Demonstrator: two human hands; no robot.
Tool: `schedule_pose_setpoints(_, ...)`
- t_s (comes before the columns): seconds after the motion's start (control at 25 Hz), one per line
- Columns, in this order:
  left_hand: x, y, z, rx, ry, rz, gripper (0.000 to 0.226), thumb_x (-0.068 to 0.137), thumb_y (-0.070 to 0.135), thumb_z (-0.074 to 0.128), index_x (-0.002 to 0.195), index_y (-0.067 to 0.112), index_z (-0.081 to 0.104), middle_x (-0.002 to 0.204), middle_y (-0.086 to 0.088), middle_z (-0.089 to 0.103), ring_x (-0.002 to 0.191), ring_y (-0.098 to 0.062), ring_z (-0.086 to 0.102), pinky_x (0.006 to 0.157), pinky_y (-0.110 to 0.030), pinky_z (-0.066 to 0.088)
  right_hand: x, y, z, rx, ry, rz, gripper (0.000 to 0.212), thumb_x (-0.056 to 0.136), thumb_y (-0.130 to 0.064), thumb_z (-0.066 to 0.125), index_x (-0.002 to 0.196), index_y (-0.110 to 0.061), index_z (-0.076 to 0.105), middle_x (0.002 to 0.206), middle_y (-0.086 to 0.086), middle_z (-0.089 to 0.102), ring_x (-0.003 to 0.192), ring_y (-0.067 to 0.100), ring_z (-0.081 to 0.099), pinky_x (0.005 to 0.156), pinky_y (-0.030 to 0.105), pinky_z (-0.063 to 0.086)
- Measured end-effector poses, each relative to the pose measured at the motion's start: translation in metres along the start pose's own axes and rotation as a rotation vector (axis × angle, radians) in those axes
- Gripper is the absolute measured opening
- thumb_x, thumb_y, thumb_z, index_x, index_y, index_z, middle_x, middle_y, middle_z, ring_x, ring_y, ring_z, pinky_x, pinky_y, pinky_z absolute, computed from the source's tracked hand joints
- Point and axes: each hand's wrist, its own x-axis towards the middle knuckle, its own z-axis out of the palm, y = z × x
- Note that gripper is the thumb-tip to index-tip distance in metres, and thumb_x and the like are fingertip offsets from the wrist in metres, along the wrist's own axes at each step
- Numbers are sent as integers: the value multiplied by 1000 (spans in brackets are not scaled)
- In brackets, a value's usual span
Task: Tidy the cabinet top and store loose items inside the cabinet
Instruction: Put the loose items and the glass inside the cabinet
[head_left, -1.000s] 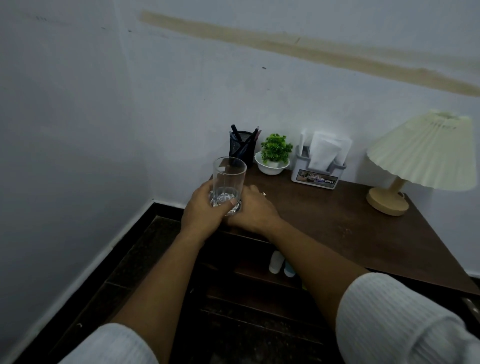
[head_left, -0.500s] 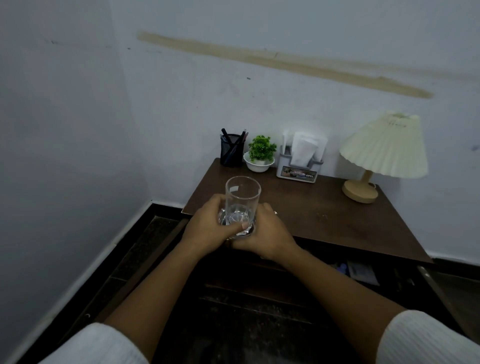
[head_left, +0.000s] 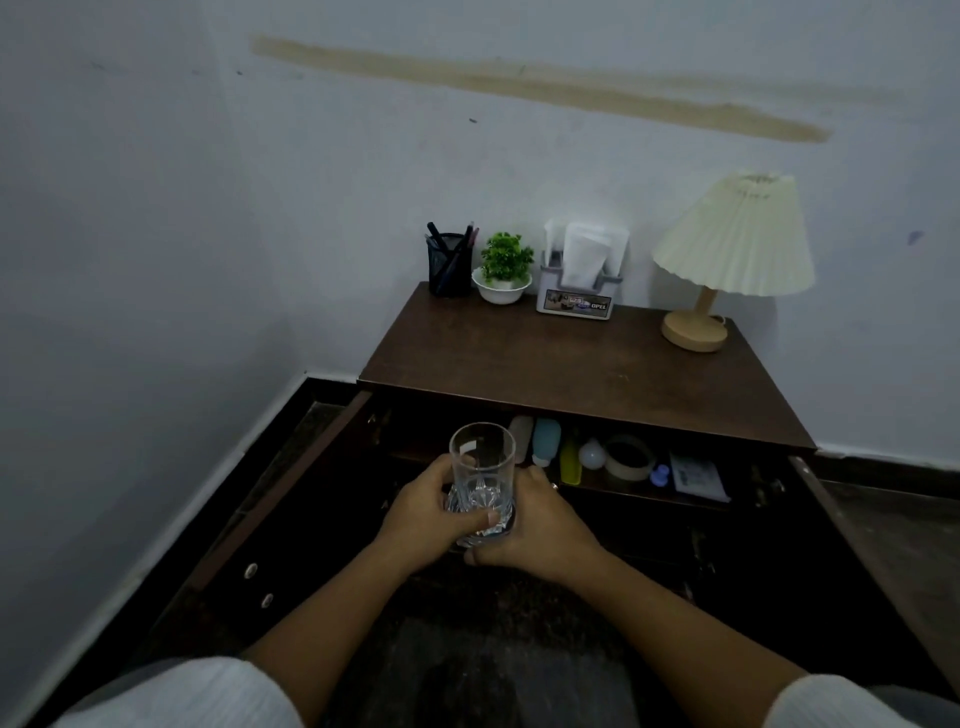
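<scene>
A clear cut-glass tumbler (head_left: 482, 467) stands upright in both my hands, in front of the open cabinet and below its top. My left hand (head_left: 426, 514) wraps its lower left side, thumb across the base. My right hand (head_left: 535, 525) cups the right side and the bottom. The dark wooden cabinet top (head_left: 582, 369) lies beyond. On the shelf inside the cabinet I see a pale tube (head_left: 521, 434), a teal bottle (head_left: 544, 441), a yellow bottle (head_left: 570, 465), a white bulb (head_left: 592, 453), a tape roll (head_left: 629, 457) and a small packet (head_left: 696, 475).
Along the back of the cabinet top stand a black pen holder (head_left: 450, 265), a small green plant in a white bowl (head_left: 503, 270), a tissue box (head_left: 579, 280) and a cream pleated lamp (head_left: 727, 254). Both cabinet doors (head_left: 291, 483) hang open. Walls close in at left and behind.
The glass has come off the cabinet top's front edge and moved down and toward me, still in both hands. The view pulled back, revealing the cabinet's inner shelf.
</scene>
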Motion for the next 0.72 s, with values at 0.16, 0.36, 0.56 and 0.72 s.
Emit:
schedule_pose_setpoints(0.16,17,-21,6,-42,2,-73,64,62,34,90,117,42,60,109,18,71,92,9,67,89,-33,59,19,11,18,-8,-27,40,94,46,-65,81,130,-42,47,119,-13,52,108,7,45,89,38,54)
schedule_pose_setpoints(0.36,56,-44,6,-54,37,-135,66,62,26,88,121,36,61,109,11,73,98,-5,70,92,-40,59,63,28,40,-6,-36,74,92,47,-64,82,130,-43,48,119,-11,54,112,9,47,88,37,54)
schedule_pose_setpoints(0.56,95,-61,8,-73,107,-188,69,64,14,88,126,27,62,111,6,73,101,-12,70,95,-42,57,109,39,58,-40,-31,157,88,50,-64,76,128,-38,48,116,-5,54,106,14,53,79,35,55)
schedule_pose_setpoints(0.72,112,-74,10,-99,132,-211,69,61,16,88,122,32,60,114,6,71,103,-9,68,94,-34,56,129,49,74,-54,-54,221,82,57,-56,77,131,-32,52,125,1,53,108,17,53,77,32,53)
